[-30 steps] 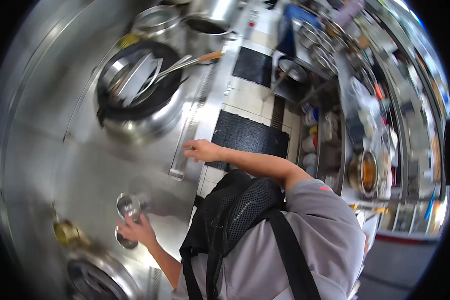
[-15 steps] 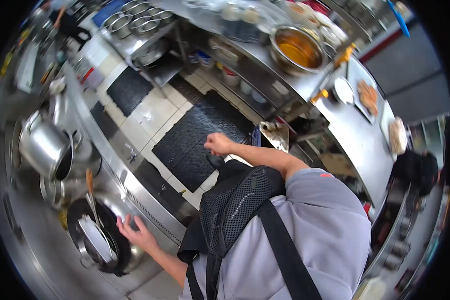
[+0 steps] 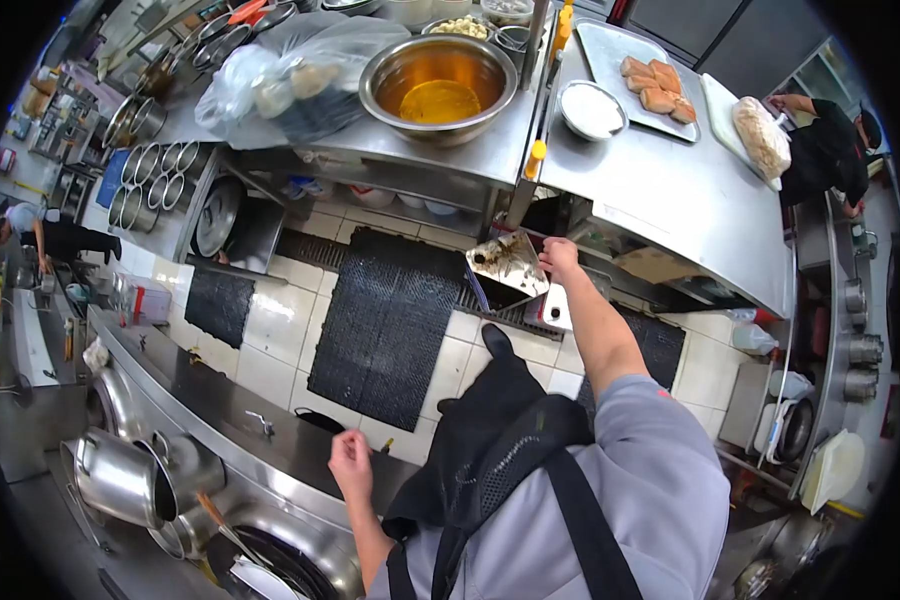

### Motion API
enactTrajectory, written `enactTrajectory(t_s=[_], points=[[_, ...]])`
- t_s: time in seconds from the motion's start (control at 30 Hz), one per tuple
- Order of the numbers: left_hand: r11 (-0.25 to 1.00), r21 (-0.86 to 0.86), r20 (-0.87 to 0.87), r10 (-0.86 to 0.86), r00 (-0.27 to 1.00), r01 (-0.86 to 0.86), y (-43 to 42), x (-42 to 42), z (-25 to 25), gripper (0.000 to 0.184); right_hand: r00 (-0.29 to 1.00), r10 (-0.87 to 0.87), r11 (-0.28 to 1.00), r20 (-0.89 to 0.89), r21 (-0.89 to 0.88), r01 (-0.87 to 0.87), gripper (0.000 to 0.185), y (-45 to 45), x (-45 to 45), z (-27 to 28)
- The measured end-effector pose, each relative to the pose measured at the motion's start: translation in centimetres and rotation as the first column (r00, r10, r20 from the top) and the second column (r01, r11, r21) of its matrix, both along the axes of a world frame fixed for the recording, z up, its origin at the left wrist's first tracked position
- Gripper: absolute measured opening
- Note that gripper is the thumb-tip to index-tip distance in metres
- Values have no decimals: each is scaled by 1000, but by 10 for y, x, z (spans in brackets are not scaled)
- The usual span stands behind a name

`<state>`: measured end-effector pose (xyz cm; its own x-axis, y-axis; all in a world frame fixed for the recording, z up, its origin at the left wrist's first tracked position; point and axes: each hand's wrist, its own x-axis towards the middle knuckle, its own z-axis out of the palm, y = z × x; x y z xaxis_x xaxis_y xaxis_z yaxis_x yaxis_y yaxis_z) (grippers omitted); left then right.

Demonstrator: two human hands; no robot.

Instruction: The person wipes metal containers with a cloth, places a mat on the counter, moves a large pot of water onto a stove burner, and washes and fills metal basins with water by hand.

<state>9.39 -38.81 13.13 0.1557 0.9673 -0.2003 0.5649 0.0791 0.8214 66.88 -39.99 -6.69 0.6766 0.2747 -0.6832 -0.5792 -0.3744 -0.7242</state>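
My left hand (image 3: 350,462) is low over the edge of the steel counter (image 3: 232,408), its fingers curled together and nothing visible in them. My right hand (image 3: 560,258) is stretched forward with bent, closed fingers. It lies beside the right edge of an open metal container (image 3: 508,268) with dark stains; I cannot tell whether they touch. A white box (image 3: 555,308) shows just below that hand. Beyond it stands the worktable (image 3: 660,200), with a bowl of white contents (image 3: 592,110) and a tray (image 3: 610,45) of orange-pink pieces (image 3: 658,85).
A steel bowl of orange liquid (image 3: 438,95) and plastic bags (image 3: 300,85) stand on the far table. Pots (image 3: 115,478) and a wok (image 3: 270,560) are at lower left. Black mats (image 3: 385,320) cover parts of the tiled floor. Two other people (image 3: 825,150) are at the sides.
The view has swung from the sink counter towards the worktables. My left hand has left the small metal bowls and its spread fingers have curled. My right hand has reached forward beside the stained container.
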Motion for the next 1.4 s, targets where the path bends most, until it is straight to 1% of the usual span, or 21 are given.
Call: enactTrajectory(t_s=[0.03,0.07,0.1,0.13,0.17,0.2,0.23,0.27,0.3,0.33,0.37,0.43,0.47,0.57,0.77,0.9,1.1,1.23,1.33,1.37,1.4], points=[[999,-38,-77,-33,997,30,-1,11,-7,16,998,-18,1000,57,-20,19,27,12,16,-5],[996,-76,-150,-65,987,54,1,21,-16,15,992,14,995,127,-97,-2,37,25,35,-18],[990,-119,-213,-102,972,78,7,32,-25,16,919,175,948,352,-313,-61,41,38,57,-43],[991,-119,-225,-91,970,66,15,43,-37,16,775,372,849,511,-525,-60,45,47,77,-70],[984,-150,-221,-130,967,98,22,64,-36,17,709,436,804,554,-594,-30,46,57,98,-93],[974,-186,-217,-166,962,126,26,80,-38,18,637,506,753,581,-658,3,48,70,116,-110],[975,-187,-187,-158,970,122,32,89,-49,20,502,574,760,647,-649,-33,46,76,131,-127],[974,-208,-216,-140,966,95,39,107,-43,20,352,622,761,699,-646,-63,45,83,145,-140],[976,-204,-225,-121,967,75,41,114,-50,20,260,650,750,714,-658,-69,45,89,152,-146],[978,-200,-232,-105,967,59,41,119,-55,19,205,667,740,716,-669,-68,44,92,156,-151],[977,-209,-246,-99,964,47,38,124,-59,19,199,681,725,704,-687,-50,44,93,158,-151],[967,-220,-290,-189,938,127,34,131,-62,18,237,702,693,671,-720,-14,43,91,159,-148],[965,-231,-297,-193,935,126,30,132,-63,18,267,706,682,656,-732,-6,43,89,158,-149],[960,-258,-214,-169,962,112,21,135,-75,19,329,707,659,626,-752,14,42,87,153,-140],[958,-280,-216,-121,969,58,16,143,-66,18,410,695,650,591,-760,-5,41,68,150,-127],[951,-308,-210,-87,974,19,9,131,-82,19,389,710,645,587,-764,-24,39,55,162,-118],[940,-322,-226,-195,955,115,16,158,-86,21,321,736,640,596,-768,-42,38,56,163,-113],[919,-343,-196,-272,942,194,27,176,-82,21,279,761,620,585,-783,-49,37,56,155,-106],[907,-358,-185,-301,936,221,34,183,-82,22,190,806,579,561,-814,-53,36,56,140,-94],[904,-360,-169,-307,937,231,36,184,-84,22,208,791,598,575,-799,-64,35,56,134,-92],[904,-361,-169,-303,938,228,37,184,-85,22,269,752,639,602,-765,-76,35,53,124,-98]])
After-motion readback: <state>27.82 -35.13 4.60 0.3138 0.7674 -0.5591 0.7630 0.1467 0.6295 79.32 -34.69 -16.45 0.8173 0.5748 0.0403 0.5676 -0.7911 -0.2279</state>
